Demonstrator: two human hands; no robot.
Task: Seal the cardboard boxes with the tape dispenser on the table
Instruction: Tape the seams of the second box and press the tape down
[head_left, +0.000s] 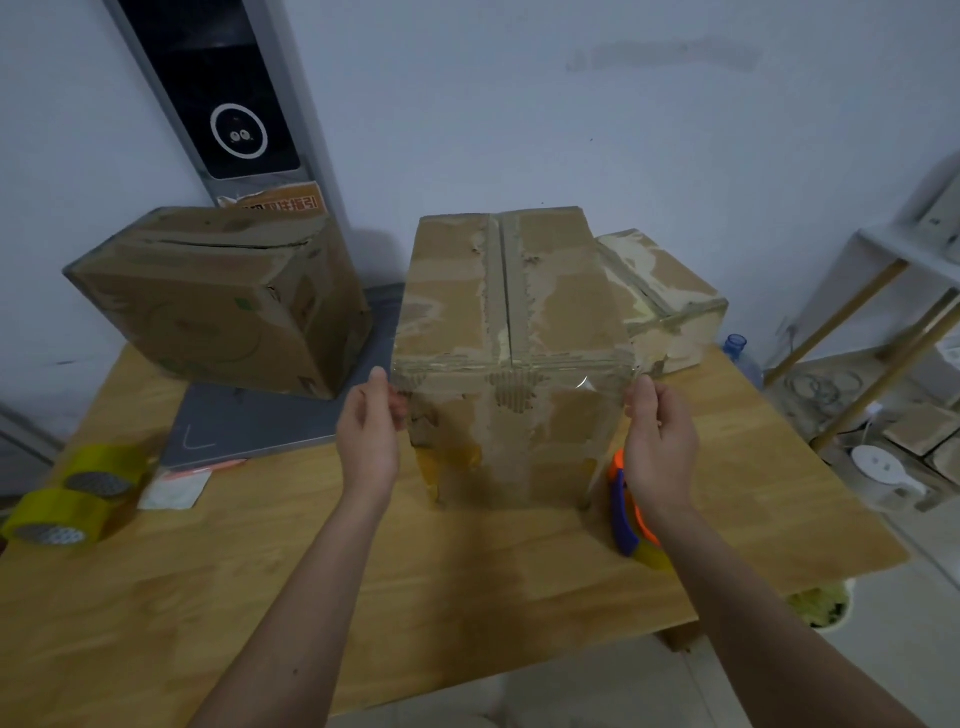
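Nearest the camera, two bare forearms reach up from 6 o'clock over the wooden tabletop (467, 597). The left hand (370, 431) touches the near left corner of the middle cardboard box (511, 332), its fingers fairly straight against the side and the thumb up at the top edge. The right hand (660, 441) is at the near right corner, fingers curled, seemingly pinching a strip of clear tape (587, 382) that runs along the box's near top edge; the grip itself is hard to make out.

The middle box stands at the centre of the view, flaps shut, with old tape along its centre seam and torn, peeled paper on its faces. Its contents are hidden. Just below the right hand, at about 4 o'clock from the box, the orange-and-blue tape dispenser (623, 514) lies on the tabletop, partly covered by the wrist.

A second box (670, 301) sits behind at 2 o'clock, touching the middle one, taped shut. A third box (218, 301) stands at 10 o'clock, tilted, its top seam slightly gaping, resting partly on a grey flat board (270, 415). Green printing on its side cannot be read.

Two yellowish tape rolls (78, 499) lie at 8 o'clock beside a small white packet (174, 488). Behind the third box, an orange label (283, 202) on a dark upright panel (223, 88) carries Chinese characters, only partly visible.
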